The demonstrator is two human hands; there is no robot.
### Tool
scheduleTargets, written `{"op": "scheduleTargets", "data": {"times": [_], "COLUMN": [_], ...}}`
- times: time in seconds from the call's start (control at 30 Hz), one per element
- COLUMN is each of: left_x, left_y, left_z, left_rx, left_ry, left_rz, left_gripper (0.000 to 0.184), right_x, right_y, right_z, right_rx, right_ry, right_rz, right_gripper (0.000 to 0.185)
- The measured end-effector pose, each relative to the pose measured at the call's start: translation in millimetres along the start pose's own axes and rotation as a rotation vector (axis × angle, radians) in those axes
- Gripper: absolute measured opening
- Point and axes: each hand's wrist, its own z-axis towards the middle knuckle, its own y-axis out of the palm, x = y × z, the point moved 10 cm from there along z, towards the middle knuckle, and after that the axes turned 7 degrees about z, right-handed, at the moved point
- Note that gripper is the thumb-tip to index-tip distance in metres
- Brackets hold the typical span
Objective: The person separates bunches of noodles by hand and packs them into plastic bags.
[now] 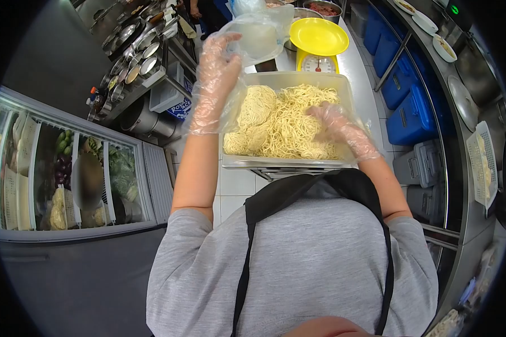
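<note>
Both my hands wear clear plastic gloves. My left hand (218, 73) is raised at the left edge of a translucent bin (287, 163), its fingers bent beside a clear plastic bag (258, 36); whether it grips the bag is unclear. Down in the bin, my right hand (340, 126) touches the yellow noodles (298, 121) on the right side, its fingertips partly among the strands. Paler noodle bundles (256, 109) lie in the left part. Behind the bin a yellow scale (319, 64) carries a round yellow plate (319, 36).
Metal bowls, one with reddish food (324, 8), stand at the counter's far end. At left are a glass-topped fridge (147, 185) and a rack of pans (152, 78). Blue bins (411, 115) line the right. Part of another person (211, 14) shows at the far left.
</note>
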Motion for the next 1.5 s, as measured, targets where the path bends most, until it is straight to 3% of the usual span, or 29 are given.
{"op": "scheduleTargets", "data": {"times": [0.03, 0.07, 0.2, 0.3, 0.4, 0.53, 0.6, 0.63, 0.67, 0.73, 0.77, 0.83, 0.9, 1.03, 1.1, 1.17, 1.2, 1.3, 1.37, 1.4, 1.5], "left_x": [-3, -12, -33, -58, -59, -87, -86, -88, -84, -79, -76, -81, -88, -89, -84, -75, -74, -75, -77, -77, -83], "left_y": [6, 14, 30, 38, 40, 67, 74, 78, 72, 70, 69, 71, 77, 73, 70, 59, 58, 55, 56, 57, 60], "left_z": [-5, -12, -44, -68, -91, -127, -133, -136, -133, -130, -128, -130, -133, -133, -130, -127, -127, -126, -127, -126, -128], "left_rx": [-0.005, -0.019, -0.051, -0.027, -0.008, 0.011, -0.005, -0.026, 0.039, 0.023, 0.005, -0.016, -0.039, 0.018, 0.043, 0.103, 0.105, 0.087, 0.052, 0.054, 0.076], "left_ry": [-0.001, -0.038, -0.192, -0.217, -0.259, -0.455, -0.448, -0.442, -0.307, -0.291, -0.264, -0.329, -0.398, -0.403, -0.35, -0.238, -0.235, -0.294, -0.302, -0.301, -0.346], "left_rz": [-0.001, -0.05, -0.17, -0.151, -0.072, -0.3, -0.268, -0.241, -0.192, -0.173, -0.155, -0.2, -0.249, -0.302, -0.28, -0.154, -0.154, -0.198, -0.127, -0.128, -0.212], "left_gripper": [0.036, 0.036, 0.034, 0.034, 0.033, 0.031, 0.03, 0.03, 0.029, 0.028, 0.028, 0.027, 0.026, 0.026, 0.026, 0.027, 0.027, 0.028, 0.029, 0.029, 0.028], "right_x": [7, 11, 6, -5, -5, 9, 9, 12, 18, 31, 44, 42, -6, -28, -16, 11, 21, 30, -4, -2, -16], "right_y": [5, 4, -23, -61, -41, 2, 24, 25, 21, 23, 18, -9, -57, -88, -57, 3, 20, 24, 5, -5, -75], "right_z": [3, -5, -7, -16, -8, 37, 35, 40, 45, 53, 55, 51, 40, 36, 55, 64, 66, 75, 65, 58, 26], "right_rx": [0.009, 0.202, 0.055, 0.04, -0.268, -0.163, -0.152, -0.154, -0.113, -0.082, 0.021, 0.13, 0.045, 0.075, -0.078, -0.172, -0.166, -0.115, -0.086, -0.085, 0.073], "right_ry": [-0.054, -0.246, -0.267, -0.213, -0.112, -0.103, 0.077, 0.077, 0.089, 0.095, 0.109, 0.119, -0.226, -0.254, -0.083, 0.042, 0.1, 0.174, -0.214, -0.214, -0.29], "right_rz": [0.039, 0.174, 0.295, 0.396, 0.304, 0.299, 0.425, 0.423, 0.392, 0.358, 0.699, 1.034, 0.158, 0.39, 0.205, 0.396, 0.542, 0.337, 0.008, 0.006, 0.404], "right_gripper": [0.063, 0.054, 0.053, 0.065, 0.092, 0.092, 0.084, 0.084, 0.079, 0.074, 0.067, 0.061, 0.055, 0.062, 0.075, 0.086, 0.086, 0.076, 0.061, 0.061, 0.049]}}
